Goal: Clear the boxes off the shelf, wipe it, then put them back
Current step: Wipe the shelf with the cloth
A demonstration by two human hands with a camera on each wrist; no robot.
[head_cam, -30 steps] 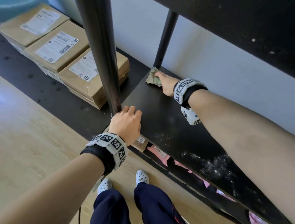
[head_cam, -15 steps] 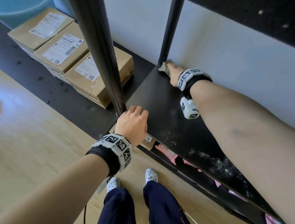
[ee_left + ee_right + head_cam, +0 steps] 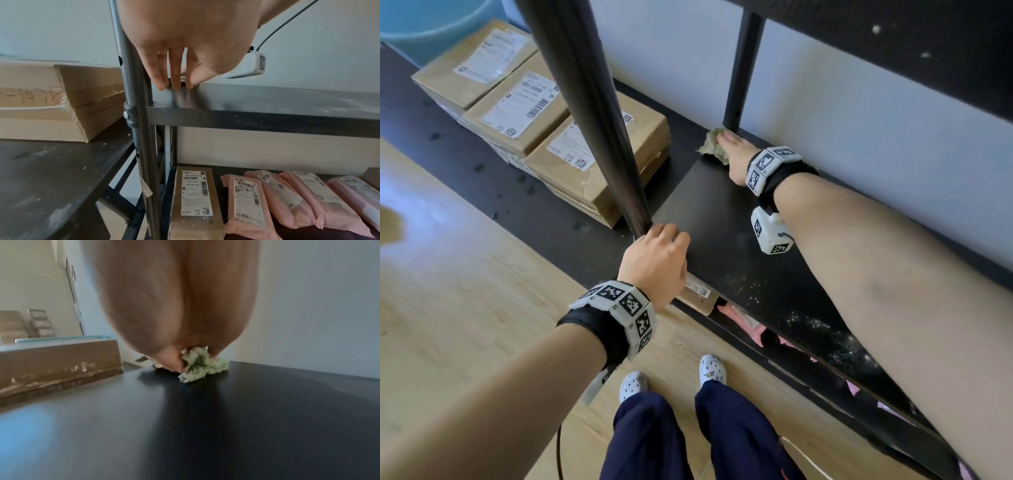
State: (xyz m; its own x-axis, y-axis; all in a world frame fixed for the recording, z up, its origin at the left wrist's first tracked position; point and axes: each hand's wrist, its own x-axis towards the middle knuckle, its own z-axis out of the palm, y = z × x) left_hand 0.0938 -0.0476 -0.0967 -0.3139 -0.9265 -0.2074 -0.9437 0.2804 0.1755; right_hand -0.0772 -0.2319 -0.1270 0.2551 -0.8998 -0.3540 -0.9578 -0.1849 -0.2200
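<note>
The black shelf (image 3: 722, 212) stands bare of boxes. My right hand (image 3: 732, 150) holds a crumpled green cloth (image 3: 710, 147) down on its far left corner, beside the rear post (image 3: 743, 68). In the right wrist view the cloth (image 3: 201, 368) is bunched between thumb and fingers. My left hand (image 3: 657, 260) rests on the shelf's front left corner by the front post (image 3: 592, 113), its fingertips (image 3: 175, 84) touching the top. Three taped cardboard boxes (image 3: 599, 154) with shipping labels lie in a row on the lower black surface to the left.
White dust (image 3: 825, 335) speckles the shelf's front right part under my right forearm. The shelf below holds a brown box (image 3: 195, 203) and several pink parcels (image 3: 267, 203). A blue tub (image 3: 431, 27) sits at the far left. Another shelf runs overhead.
My right hand has slid the cloth from the shelf's left edge back to the corner at the rear post. The left hand has stayed on the front corner.
</note>
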